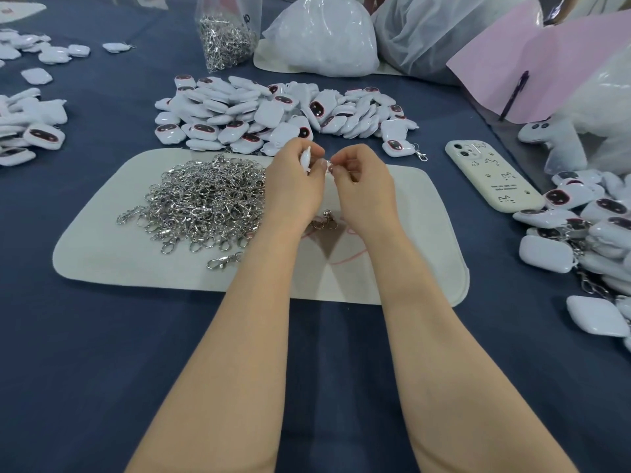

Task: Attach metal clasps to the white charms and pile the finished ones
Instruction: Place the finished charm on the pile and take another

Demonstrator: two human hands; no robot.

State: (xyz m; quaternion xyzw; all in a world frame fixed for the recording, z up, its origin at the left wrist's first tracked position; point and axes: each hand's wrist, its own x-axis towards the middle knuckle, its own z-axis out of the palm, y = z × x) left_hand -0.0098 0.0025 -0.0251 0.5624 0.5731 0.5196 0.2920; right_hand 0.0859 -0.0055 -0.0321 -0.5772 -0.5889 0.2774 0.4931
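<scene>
My left hand grips a white charm edge-on above the pale felt mat. My right hand pinches a small metal clasp right beside the charm; the two hands almost touch. A heap of loose silver clasps lies on the mat to the left of my hands. Behind the hands spreads a big pile of white charms with dark red faces. At the right edge sits a pile of charms with clasps.
A cream phone lies right of the mat. A clear bag of clasps and white plastic bags stand at the back. More charms lie at the left. Pink paper and a white plush sit far right.
</scene>
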